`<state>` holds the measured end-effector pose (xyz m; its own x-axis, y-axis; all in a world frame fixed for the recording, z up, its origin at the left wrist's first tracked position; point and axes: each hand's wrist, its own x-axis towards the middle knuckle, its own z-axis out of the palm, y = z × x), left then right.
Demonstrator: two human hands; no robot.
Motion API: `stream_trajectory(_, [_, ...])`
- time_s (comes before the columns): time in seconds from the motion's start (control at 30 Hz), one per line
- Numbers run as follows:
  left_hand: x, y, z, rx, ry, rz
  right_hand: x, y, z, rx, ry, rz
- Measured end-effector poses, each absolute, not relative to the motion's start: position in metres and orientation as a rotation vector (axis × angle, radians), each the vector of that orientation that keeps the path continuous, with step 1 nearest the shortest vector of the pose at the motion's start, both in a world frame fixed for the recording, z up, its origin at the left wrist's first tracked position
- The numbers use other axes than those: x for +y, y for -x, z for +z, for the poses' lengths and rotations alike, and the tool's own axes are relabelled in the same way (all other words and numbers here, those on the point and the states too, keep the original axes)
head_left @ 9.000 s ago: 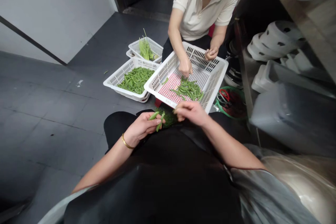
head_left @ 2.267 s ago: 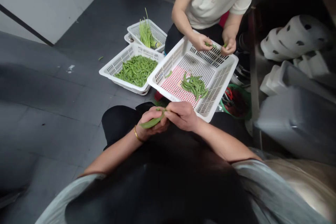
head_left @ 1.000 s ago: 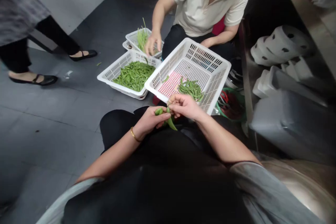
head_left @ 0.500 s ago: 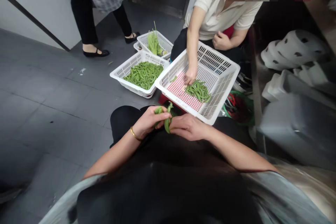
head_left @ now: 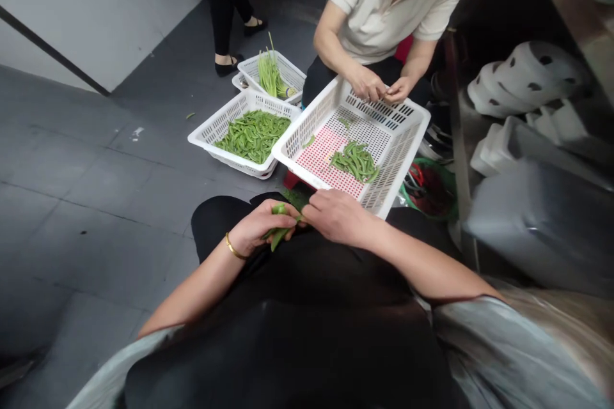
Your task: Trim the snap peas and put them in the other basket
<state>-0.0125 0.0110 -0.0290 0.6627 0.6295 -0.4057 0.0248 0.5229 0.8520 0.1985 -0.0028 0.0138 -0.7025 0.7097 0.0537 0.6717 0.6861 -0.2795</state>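
Observation:
My left hand [head_left: 252, 227] is closed around a few green pea pods [head_left: 278, 238] above my lap. The fingers of my right hand [head_left: 339, 217] are pinched together at the end of one pod, close against the left fingertips. Those fingertips partly hide the pod. Just beyond my hands, a large white slotted basket [head_left: 407, 134] holds a small pile of pea pods [head_left: 355, 163] on its bottom. To its left stands another white basket [head_left: 204, 138] with a big heap of pods [head_left: 254, 134].
A co-worker in a white shirt [head_left: 374, 19] sits opposite, both hands together over the large basket's far rim. Behind the heaped basket, green stalks [head_left: 271, 77] lie in a smaller basket. Another person's legs [head_left: 223, 25] stand farther back. White containers [head_left: 527, 80] and a grey bin [head_left: 537, 223] line the right.
The pod that stood upright between my hands now lies lower at my left fingers. The co-worker's hand has lifted from the pile to meet the other hand. The standing person's legs have shifted right.

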Motion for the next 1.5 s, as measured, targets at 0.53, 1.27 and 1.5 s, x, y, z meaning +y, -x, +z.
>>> stream_trajectory(0.53, [0.046, 0.031, -0.029, 0.882, -0.569, 1.398, 0.020, -0.251, -0.016, -2.265, 1.347, 1.756])
stream_trajectory(1.27, [0.026, -0.019, -0.038, 0.791, -0.687, 0.668, 0.123, -0.334, -0.097, -2.247, 2.563, 0.468])
stream_trajectory(1.5, [0.009, -0.009, -0.029, 0.807, -0.737, 0.729, 0.118, -0.338, -0.065, -2.036, 2.470, 0.515])
